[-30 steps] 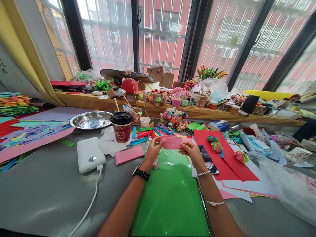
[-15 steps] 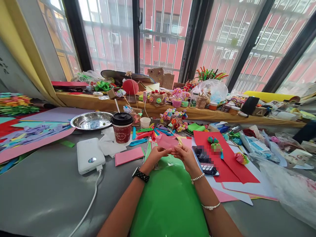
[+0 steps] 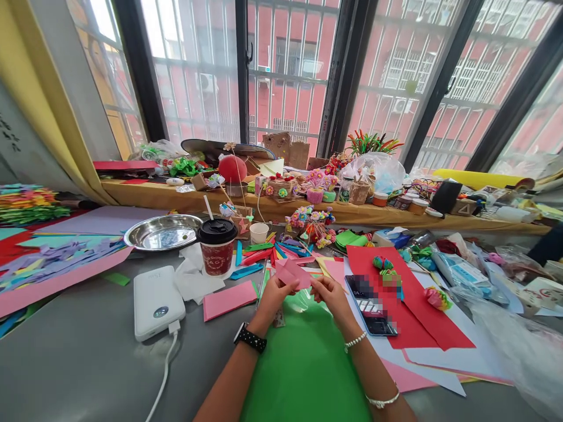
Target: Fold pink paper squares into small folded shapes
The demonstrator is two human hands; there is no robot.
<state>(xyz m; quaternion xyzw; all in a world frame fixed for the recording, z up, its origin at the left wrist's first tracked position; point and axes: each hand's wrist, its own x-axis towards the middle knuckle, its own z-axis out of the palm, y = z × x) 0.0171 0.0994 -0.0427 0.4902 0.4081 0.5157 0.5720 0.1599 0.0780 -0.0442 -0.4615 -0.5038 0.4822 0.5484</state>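
Note:
A small folded piece of pink paper [image 3: 295, 274] is held up between both hands above a green, glossy surface [image 3: 303, 363]. My left hand [image 3: 277, 296] pinches its lower left part, thumb on top. With fingertips pressed together, my right hand [image 3: 329, 295] grips the paper's right edge. A stack of pink paper strips [image 3: 229, 299] lies left of my left hand. Right of my right hand, a phone [image 3: 369, 305] rests partly on red paper [image 3: 413, 316].
On the grey table [image 3: 83, 357] are a white power bank [image 3: 157, 302] with a cable, a lidded cup [image 3: 217, 247] and a metal plate [image 3: 162, 231]. Crafts line the windowsill [image 3: 185, 196]. Plastic bags [image 3: 519, 340] lie at the right.
The pink paper has turned and now shows a more compact, angled shape. My hands are slightly farther apart. The whole view has shifted, with the table's things appearing lower.

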